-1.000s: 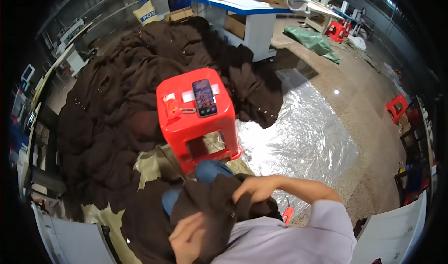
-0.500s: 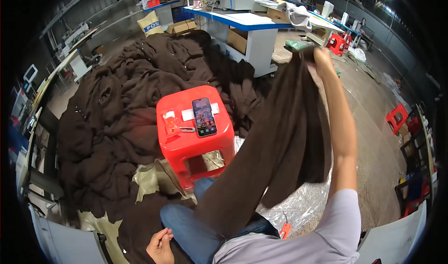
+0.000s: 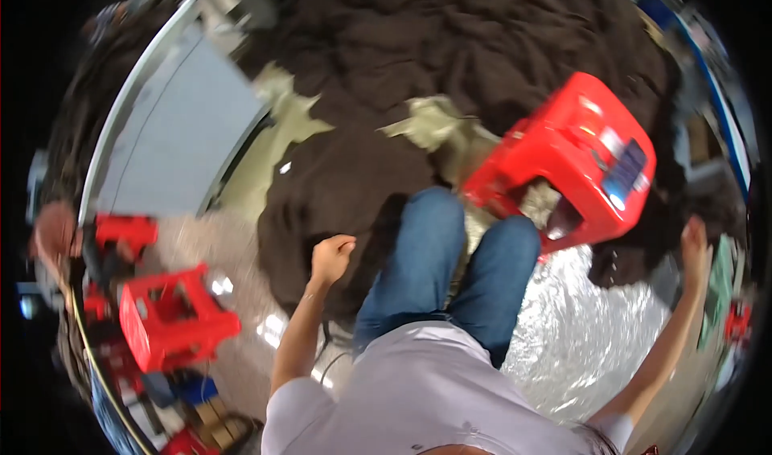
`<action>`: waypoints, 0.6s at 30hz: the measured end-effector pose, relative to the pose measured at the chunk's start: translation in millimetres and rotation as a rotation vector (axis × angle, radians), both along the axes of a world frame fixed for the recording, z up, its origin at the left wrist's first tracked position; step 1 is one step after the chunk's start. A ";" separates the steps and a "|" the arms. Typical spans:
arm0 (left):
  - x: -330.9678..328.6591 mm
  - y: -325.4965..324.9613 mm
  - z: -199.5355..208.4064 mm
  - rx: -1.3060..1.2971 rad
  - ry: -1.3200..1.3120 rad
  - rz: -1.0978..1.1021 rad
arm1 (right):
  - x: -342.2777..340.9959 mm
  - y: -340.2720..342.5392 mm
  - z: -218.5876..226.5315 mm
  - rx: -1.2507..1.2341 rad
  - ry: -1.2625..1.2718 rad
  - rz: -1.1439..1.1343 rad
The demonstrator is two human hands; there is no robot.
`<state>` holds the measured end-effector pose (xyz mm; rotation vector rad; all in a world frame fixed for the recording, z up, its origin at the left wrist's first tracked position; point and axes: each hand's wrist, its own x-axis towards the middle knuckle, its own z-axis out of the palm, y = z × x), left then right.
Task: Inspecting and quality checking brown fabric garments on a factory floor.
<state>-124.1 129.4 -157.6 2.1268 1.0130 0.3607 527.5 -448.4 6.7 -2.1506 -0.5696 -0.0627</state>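
My left hand [image 3: 332, 260] is closed over the dark brown cloth [image 3: 310, 206] beside my knees, with nothing visible in its fingers. Far out on the right, my right hand [image 3: 694, 244] is smeared by motion. Dark brown fabric lies close to it, but whether the fingers hold any cannot be made out. Between my hands, beyond my knees, stands a red plastic stool [image 3: 547, 149]. A phone [image 3: 626, 170] lies on its seat, next to a small red packet that is blurred.
A large heap of dark brown cloth [image 3: 450, 37] spreads beyond the stool. Shiny clear plastic sheeting [image 3: 591, 334] covers the floor at right. At left are a pale grey panel [image 3: 181, 125] and another red stool [image 3: 173, 318]. Yellowish sheeting [image 3: 426, 125] shows among the cloth.
My view has swung left and down. My right arm has dropped from its raised position, and the cloth it held up no longer hangs in front of me. My left hand has closed further.
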 end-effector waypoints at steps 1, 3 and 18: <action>-17.6 -1.6 -19.4 0.096 0.088 0.053 | -22.1 7.0 -46.4 -0.039 0.157 0.097; -49.4 -10.0 -47.1 -0.022 0.228 0.279 | -86.3 17.8 -141.5 -0.437 -0.245 0.368; -146.7 -11.4 -74.3 0.121 0.360 1.057 | -357.4 160.1 -148.3 -0.896 0.315 0.508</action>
